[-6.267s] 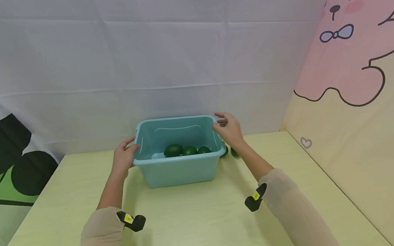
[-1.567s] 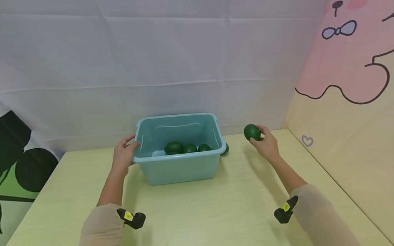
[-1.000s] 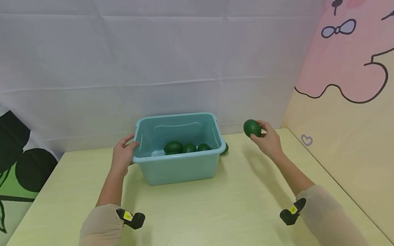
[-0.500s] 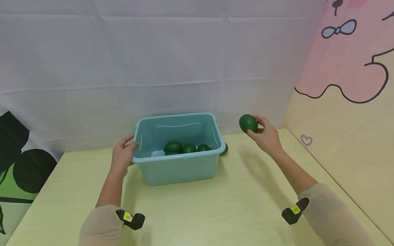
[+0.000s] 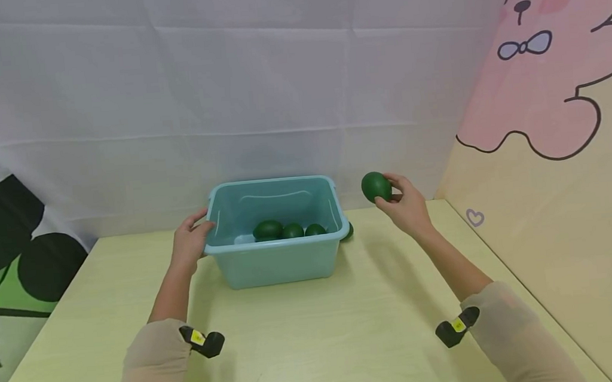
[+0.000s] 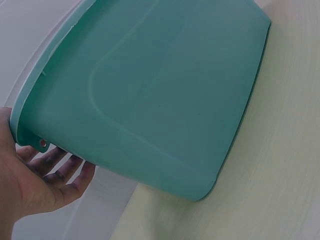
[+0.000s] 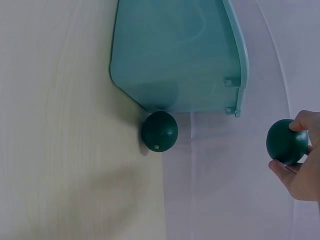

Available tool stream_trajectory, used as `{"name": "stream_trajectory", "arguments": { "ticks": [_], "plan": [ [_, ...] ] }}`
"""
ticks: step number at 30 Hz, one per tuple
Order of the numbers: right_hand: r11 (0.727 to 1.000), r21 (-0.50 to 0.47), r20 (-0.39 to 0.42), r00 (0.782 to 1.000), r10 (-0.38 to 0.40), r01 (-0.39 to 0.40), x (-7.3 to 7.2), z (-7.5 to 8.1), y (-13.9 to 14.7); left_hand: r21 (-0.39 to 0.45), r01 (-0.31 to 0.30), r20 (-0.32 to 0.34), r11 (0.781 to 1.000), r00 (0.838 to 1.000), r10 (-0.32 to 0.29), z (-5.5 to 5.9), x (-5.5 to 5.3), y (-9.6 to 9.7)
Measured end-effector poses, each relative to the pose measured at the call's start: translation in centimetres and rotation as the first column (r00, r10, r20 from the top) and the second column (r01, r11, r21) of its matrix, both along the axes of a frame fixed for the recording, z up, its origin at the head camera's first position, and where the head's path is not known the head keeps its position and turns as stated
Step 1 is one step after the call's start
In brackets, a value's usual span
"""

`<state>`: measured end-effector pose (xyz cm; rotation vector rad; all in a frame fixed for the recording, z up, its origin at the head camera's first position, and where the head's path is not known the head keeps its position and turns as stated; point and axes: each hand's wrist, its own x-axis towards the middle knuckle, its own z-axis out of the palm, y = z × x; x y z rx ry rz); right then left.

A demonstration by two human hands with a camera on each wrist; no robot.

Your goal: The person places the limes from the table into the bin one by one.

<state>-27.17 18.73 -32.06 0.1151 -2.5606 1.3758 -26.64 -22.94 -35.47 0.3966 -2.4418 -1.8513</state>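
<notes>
A light-blue plastic tub (image 5: 279,264) stands near the back of the table, with several dark green avocados (image 5: 268,230) inside. My left hand (image 5: 190,242) grips its left rim; in the left wrist view the thumb is at the rim and the fingers lie behind the tub's end. Right of the tub, my right hand (image 5: 405,204) pinches another avocado (image 5: 376,186) between thumb and fingers, up off the table. One more avocado (image 7: 160,131) lies on the table against the tub's right side, mostly hidden by the tub in the head view.
The pale wood-look table (image 5: 296,341) runs back to a hanging white cloth (image 5: 255,99). On the right rises a panel (image 5: 546,220) with a pink cartoon bear. At the left is a printed cloth (image 5: 47,265) with dark shapes and leaves.
Since the earliest frame, my right hand has left the tub's right rim and picked up an avocado from the table. Over the last second it has risen and moved left. My left hand stays put.
</notes>
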Motion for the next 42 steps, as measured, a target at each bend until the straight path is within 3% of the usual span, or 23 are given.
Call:
{"name": "stream_trajectory", "arguments": {
  "ticks": [19, 42],
  "plan": [
    [0.997, -0.035, -0.028, 0.997, 0.065, -0.066, 0.1, 1.0, -2.7, -0.005, -0.004, 0.008, 1.000, 1.000, 0.004, 0.2, 0.2, 0.1],
    [0.987, -0.115, -0.006, 0.994, 0.113, -0.113, -0.8, -0.3, -6.4, 0.020, -0.002, 0.005, 1.000, 1.000, 0.002, 0.3, 0.2, 0.3]
  ]
}}
